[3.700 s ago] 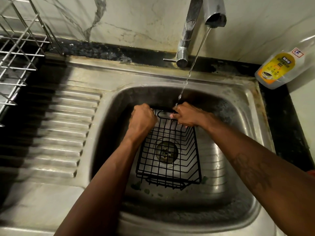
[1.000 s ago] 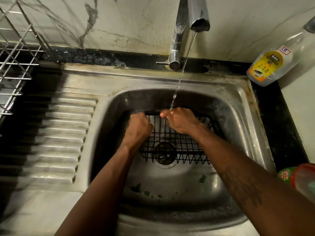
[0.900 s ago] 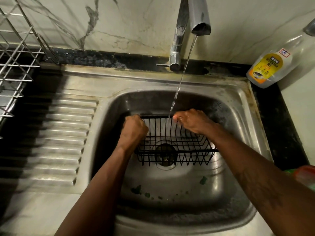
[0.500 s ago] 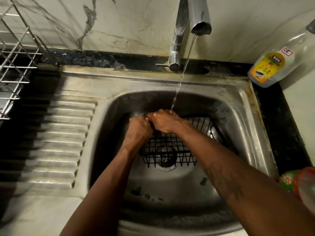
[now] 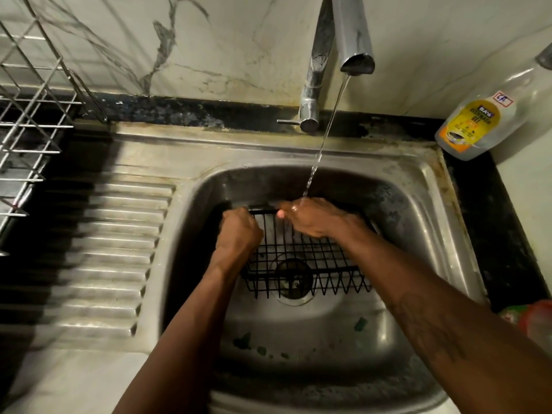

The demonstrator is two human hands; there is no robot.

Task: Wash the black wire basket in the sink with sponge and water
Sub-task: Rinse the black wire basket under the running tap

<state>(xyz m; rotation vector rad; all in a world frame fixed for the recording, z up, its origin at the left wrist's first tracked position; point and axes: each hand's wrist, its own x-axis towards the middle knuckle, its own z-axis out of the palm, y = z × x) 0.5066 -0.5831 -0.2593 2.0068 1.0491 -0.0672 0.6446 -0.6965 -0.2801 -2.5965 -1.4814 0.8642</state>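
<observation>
head view | worn on person's head | looks forward and down into sink | near | only view

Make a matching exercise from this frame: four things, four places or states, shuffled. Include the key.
Things
1. black wire basket
2. tap
3. dishwash gel bottle
4. dish rack

Places or states
A. at the far left edge of the view
B. running a thin stream of water
C. in the sink, over the drain
D. at the back right corner of the counter

Pairs: 1-C, 2-B, 3-D, 4-A
</observation>
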